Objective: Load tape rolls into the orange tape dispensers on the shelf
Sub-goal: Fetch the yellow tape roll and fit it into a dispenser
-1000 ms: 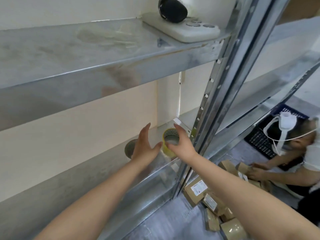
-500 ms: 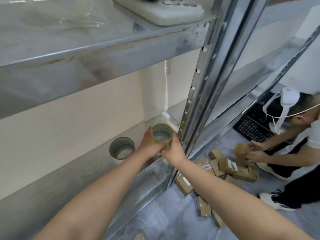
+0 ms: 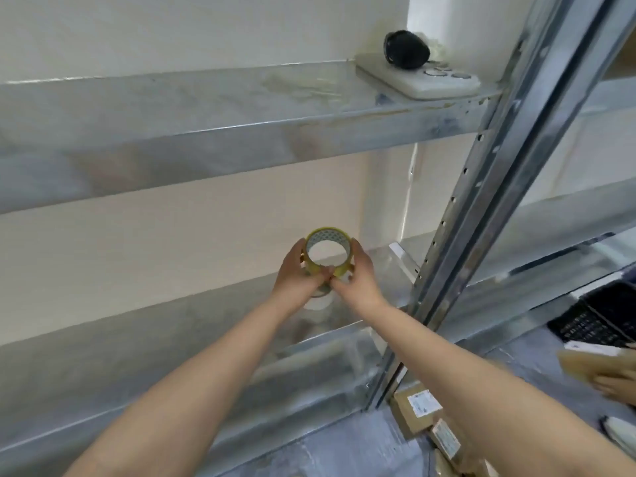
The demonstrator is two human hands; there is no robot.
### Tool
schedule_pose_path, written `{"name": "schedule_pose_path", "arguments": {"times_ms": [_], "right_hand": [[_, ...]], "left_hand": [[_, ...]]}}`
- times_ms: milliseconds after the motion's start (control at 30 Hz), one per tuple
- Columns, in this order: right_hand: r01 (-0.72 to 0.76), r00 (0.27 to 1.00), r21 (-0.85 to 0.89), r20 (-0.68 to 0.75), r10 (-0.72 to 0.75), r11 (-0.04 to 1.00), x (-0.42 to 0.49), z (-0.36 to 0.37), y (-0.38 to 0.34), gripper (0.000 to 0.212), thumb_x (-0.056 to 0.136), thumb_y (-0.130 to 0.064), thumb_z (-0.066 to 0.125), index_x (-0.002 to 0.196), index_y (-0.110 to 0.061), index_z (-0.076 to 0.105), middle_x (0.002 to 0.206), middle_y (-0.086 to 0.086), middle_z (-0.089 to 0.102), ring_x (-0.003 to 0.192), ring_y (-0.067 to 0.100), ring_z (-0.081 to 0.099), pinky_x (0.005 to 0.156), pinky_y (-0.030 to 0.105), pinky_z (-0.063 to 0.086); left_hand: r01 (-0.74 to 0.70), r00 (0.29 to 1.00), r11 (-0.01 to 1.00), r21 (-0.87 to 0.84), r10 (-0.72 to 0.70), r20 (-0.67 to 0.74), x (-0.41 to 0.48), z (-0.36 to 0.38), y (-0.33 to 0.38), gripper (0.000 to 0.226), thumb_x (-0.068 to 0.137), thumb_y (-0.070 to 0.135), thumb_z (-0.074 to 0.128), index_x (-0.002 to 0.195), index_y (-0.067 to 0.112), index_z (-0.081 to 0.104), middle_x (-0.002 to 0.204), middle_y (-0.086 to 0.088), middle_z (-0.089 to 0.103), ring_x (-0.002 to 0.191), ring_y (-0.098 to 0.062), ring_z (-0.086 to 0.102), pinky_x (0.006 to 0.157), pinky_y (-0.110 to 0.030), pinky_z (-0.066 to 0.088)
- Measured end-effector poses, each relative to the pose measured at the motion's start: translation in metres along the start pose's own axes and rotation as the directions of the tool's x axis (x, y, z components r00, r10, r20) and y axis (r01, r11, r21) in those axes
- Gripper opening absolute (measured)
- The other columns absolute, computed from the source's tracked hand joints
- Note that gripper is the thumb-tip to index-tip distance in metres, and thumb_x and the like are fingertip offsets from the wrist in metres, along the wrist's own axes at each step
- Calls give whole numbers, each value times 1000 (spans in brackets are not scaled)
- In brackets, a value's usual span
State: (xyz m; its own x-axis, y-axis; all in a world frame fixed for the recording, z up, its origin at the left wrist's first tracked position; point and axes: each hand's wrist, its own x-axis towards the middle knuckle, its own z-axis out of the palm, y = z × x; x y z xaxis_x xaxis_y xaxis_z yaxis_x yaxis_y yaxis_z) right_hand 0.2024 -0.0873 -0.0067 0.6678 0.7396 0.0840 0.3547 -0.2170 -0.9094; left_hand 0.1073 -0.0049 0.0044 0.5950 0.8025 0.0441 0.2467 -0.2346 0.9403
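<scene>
Both my hands hold one yellowish tape roll (image 3: pixel 328 235) above the lower metal shelf (image 3: pixel 172 332), its open core facing me. My left hand (image 3: pixel 296 270) cups the roll's left side. On the right side sits my right hand (image 3: pixel 358 273), and the fingertips of both meet at the roll's lower edge. A second roll (image 3: pixel 318 301), pale and standing on the shelf, is mostly hidden behind my hands. No orange dispenser is in view.
The upper shelf (image 3: pixel 241 108) carries a white power strip (image 3: pixel 420 80) with a black object (image 3: pixel 406 55) on it. A perforated steel upright (image 3: pixel 457 215) stands right of my hands. Cardboard parcels (image 3: pixel 423 411) lie on the floor; another person's hand (image 3: pixel 616 383) holds one near a black crate (image 3: pixel 599 321).
The tape roll has come up off the lower shelf and now sits between both hands. The camera tilted up, showing more of the upper shelf and hiding the other person.
</scene>
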Motion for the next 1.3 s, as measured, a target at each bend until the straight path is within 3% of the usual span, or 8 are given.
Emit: {"name": "schedule_pose_path", "arguments": {"times_ms": [67, 133, 333, 667, 867, 1067, 1167, 1300], "right_hand": [[76, 996, 6, 37, -77, 997, -8, 26, -15, 72, 70, -9, 70, 133, -4, 37, 106, 4, 57, 102, 20, 57, 86, 15, 45], [116, 986, 7, 117, -116, 993, -23, 54, -30, 70, 71, -11, 70, 133, -7, 37, 108, 5, 55, 102, 23, 56, 84, 25, 47], [206, 923, 91, 313, -224, 974, -72, 126, -76, 61, 74, -14, 70, 128, -10, 42, 103, -4, 46, 96, 17, 51, 84, 38, 51], [233, 806, 198, 508, -303, 952, -145, 223, -144, 57, 74, -10, 71, 124, -5, 45, 121, 16, 58, 111, 30, 57, 95, 47, 49], [249, 748, 267, 558, -360, 931, -198, 311, -181, 52, 66, -2, 72, 107, -23, 51, 97, -13, 60, 88, 1, 59, 76, 12, 48], [256, 654, 301, 645, -394, 918, -262, 403, -224, 62, 62, -14, 71, 120, -16, 49, 121, 10, 59, 113, 25, 56, 97, 46, 48], [247, 625, 304, 676, -391, 920, -289, 448, -244, 61, 65, -12, 72, 121, -18, 47, 123, 10, 58, 116, 28, 54, 97, 50, 47], [262, 592, 336, 685, -425, 905, -321, 497, -268, 56, 66, -12, 71, 102, -45, 45, 111, -5, 59, 112, 26, 56, 94, 47, 50]], "left_hand": [[13, 997, 1000, 15, -11, -76, -20, -31, -6, 50, 74, 18, 75, 116, 30, 52, 111, 11, 60, 102, -7, 55, 86, -15, 44], [54, 986, 998, 37, -47, -160, -43, -62, -14, 63, 76, 18, 74, 132, 14, 45, 129, -2, 55, 117, -16, 52, 98, -27, 42], [162, 915, 987, -6, -153, -374, -112, -139, -38, 71, 80, 13, 70, 141, 7, 34, 141, -11, 47, 128, -22, 47, 107, -35, 39], [150, 794, 985, -84, -171, -583, -198, -246, -65, 61, 80, 7, 69, 134, 7, 41, 129, -9, 53, 115, -16, 49, 97, -27, 40], [195, 717, 976, -99, -211, -664, -258, -330, -96, 67, 77, 15, 73, 135, 10, 40, 116, 6, 48, 109, -6, 44, 89, -17, 36], [212, 687, 976, -42, -180, -704, -324, -428, -127, 62, 78, 18, 73, 132, 14, 43, 128, -3, 55, 117, -15, 51, 101, -30, 42], [221, 662, 975, 13, -140, -737, -351, -474, -143, 60, 77, 17, 74, 130, 15, 46, 126, -2, 56, 116, -16, 52, 97, -25, 42], [207, 618, 978, 20, -114, -778, -380, -526, -166, 53, 77, 15, 73, 123, 23, 49, 118, 3, 56, 114, -16, 52, 95, -23, 41]]}}
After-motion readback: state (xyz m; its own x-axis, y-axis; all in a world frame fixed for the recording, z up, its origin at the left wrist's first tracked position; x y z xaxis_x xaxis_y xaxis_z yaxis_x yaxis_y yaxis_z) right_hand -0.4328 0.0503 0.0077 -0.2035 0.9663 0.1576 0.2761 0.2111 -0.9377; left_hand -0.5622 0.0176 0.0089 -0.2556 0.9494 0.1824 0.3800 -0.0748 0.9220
